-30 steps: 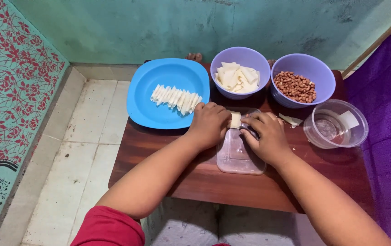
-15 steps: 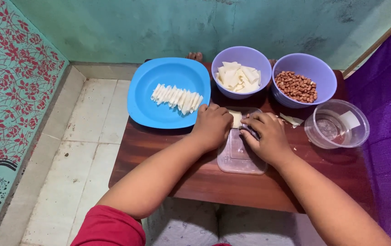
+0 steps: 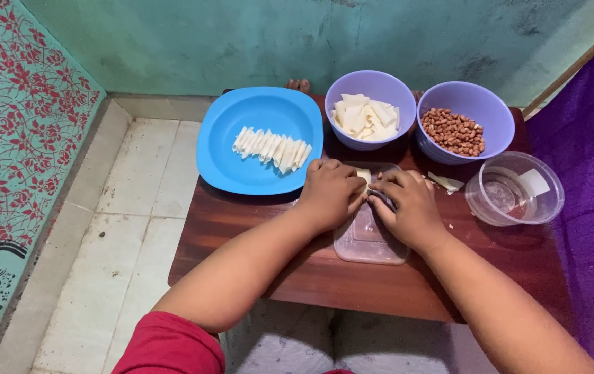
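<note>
My left hand (image 3: 331, 190) and my right hand (image 3: 408, 208) meet over a clear plastic lid or tray (image 3: 369, 239) on the low wooden table (image 3: 297, 270). Between the fingertips of both hands sits a small pale pastry sheet (image 3: 363, 176), pinched from both sides; most of it is hidden by my fingers. A blue plate (image 3: 259, 138) to the left carries a row of thin white rolled pieces (image 3: 272, 147). Behind my hands a purple bowl (image 3: 369, 114) holds cut pale sheets, and a second purple bowl (image 3: 464, 125) holds peanuts.
A clear round container (image 3: 515, 188) with a little liquid and a white scrap stands at the right. A loose pale scrap (image 3: 445, 182) lies near it. Tiled floor (image 3: 130, 228) at the left, purple cloth (image 3: 588, 208) at the right, green wall behind.
My hands have stayed over the clear tray; the fingers shifted slightly around the pale sheet. Nothing else moved.
</note>
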